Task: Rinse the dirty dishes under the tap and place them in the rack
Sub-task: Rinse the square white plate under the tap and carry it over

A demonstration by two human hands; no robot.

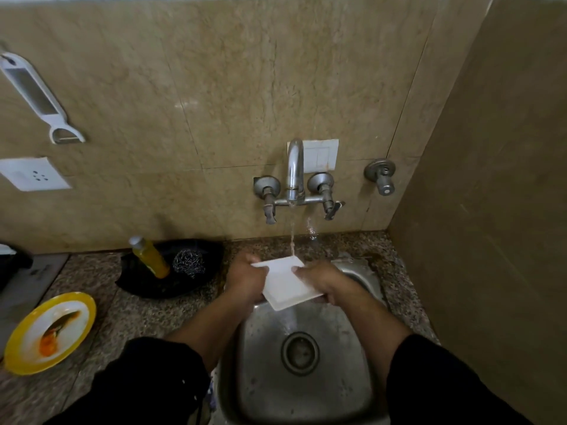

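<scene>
- White square plate (287, 282) is held tilted over the far end of the steel sink (264, 378), its far corner directly under the stream (292, 237) from the wall tap (295, 170).
- Left hand (245, 279) grips the plate's left edge, fingers curled round it. Right hand (322, 282) grips the right edge, thumb on the top face. Neither hand is spread.
- Step in hand, as I judge it: rinsing this plate. Water runs off its near edge toward the drain (300, 352).
- Progress: partway at best. A yellow-rimmed plate (50, 332) smeared with orange food lies on the granite counter (147, 314), well left of the sink, unrinsed by the look of it.
- Next move likely calls for turning the plate so water sweeps the whole face and the underside. After that it needs a firm hold while it is carried, wet and slippery, to the rack.
- Rack: not in view, so which way the plate must travel cannot be told.
- Hidden: the plate's underside and the fingers beneath it. Whether dirt remains on the top face is hard to make out; it reads plain white.
- Left of the sink, a black tray (147, 288) holds a steel scrubber (187, 263) and a yellow bottle (150, 256), label unreadable.
- Cut off: the sink's near rim, behind dark sleeves (445, 378), and a dark object (12, 265) at the left edge, unidentified.
</scene>
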